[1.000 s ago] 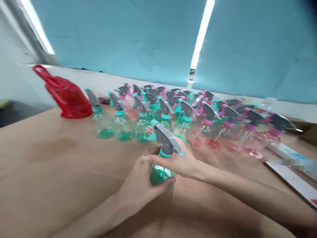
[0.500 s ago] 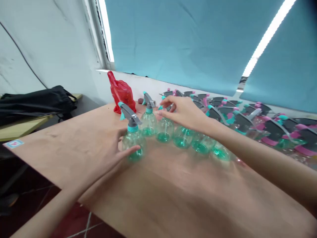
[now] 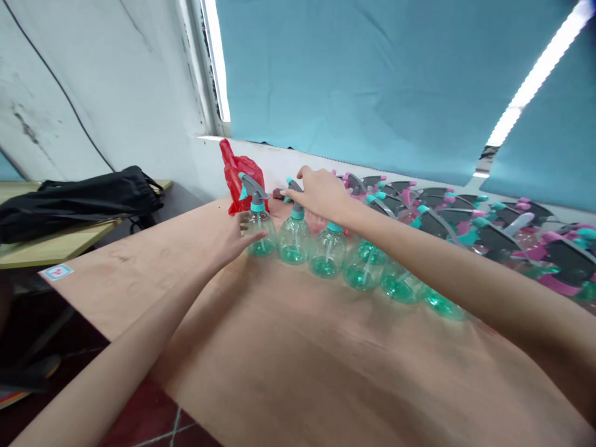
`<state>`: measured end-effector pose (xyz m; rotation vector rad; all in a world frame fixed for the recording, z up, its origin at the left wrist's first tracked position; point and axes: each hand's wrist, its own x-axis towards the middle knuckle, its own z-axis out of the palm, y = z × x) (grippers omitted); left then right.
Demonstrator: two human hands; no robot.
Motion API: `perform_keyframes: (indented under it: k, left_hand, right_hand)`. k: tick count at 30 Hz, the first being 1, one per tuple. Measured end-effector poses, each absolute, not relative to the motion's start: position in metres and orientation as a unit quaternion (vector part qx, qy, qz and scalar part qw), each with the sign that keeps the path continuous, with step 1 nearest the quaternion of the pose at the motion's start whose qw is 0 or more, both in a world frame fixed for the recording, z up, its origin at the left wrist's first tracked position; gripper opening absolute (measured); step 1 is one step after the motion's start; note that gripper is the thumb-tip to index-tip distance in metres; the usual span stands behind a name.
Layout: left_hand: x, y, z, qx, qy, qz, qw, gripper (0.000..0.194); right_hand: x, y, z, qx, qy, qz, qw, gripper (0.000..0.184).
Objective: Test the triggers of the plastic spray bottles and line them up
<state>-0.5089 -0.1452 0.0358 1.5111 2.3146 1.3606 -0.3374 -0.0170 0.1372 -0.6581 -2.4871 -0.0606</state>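
Observation:
A row of clear green-tinted spray bottles with grey heads and teal collars stands on the table. My left hand (image 3: 231, 240) is at the leftmost spray bottle (image 3: 262, 239), thumb across its front and fingers at its far left side; the bottle stands upright. My right hand (image 3: 321, 194) reaches across above the row. Its thumb and fingers are apart around the head of the second spray bottle (image 3: 294, 239); whether they touch is hard to see. The third spray bottle (image 3: 328, 253) sits under my right wrist, its head hidden.
Many more spray bottles with grey, pink and teal heads (image 3: 437, 217) crowd the right side by the wall. A red plastic bag (image 3: 244, 171) stands behind the row's left end. A black bag (image 3: 93, 198) lies on a yellowish bench (image 3: 88, 245) beside the wooden table (image 3: 288, 347).
My left hand has brought its bottle back against the row's left end. My right hand has shifted from the third bottle's head to the second's. The view has turned slightly left.

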Motion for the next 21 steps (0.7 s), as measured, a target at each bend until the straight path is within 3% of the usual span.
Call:
perform_keyframes:
  k: [6,15,21]
  left_hand:
    - [-0.508,-0.135,0.035,0.492,0.748,0.445,0.03,0.059]
    - [-0.491,-0.174,0.032,0.435,0.792,0.426,-0.044,0.073]
    - [-0.444,-0.212,0.022,0.46,0.781,0.42,-0.036,0.059]
  right_hand:
    - [-0.343,-0.013,0.132,-0.239,-0.936,-0.014,0.259,0.034]
    - [-0.34,-0.019,0.13,-0.203,-0.944,0.016,0.259,0.031]
    - [-0.317,-0.049,0.13,-0.148,-0.954,0.039,0.258,0.031]
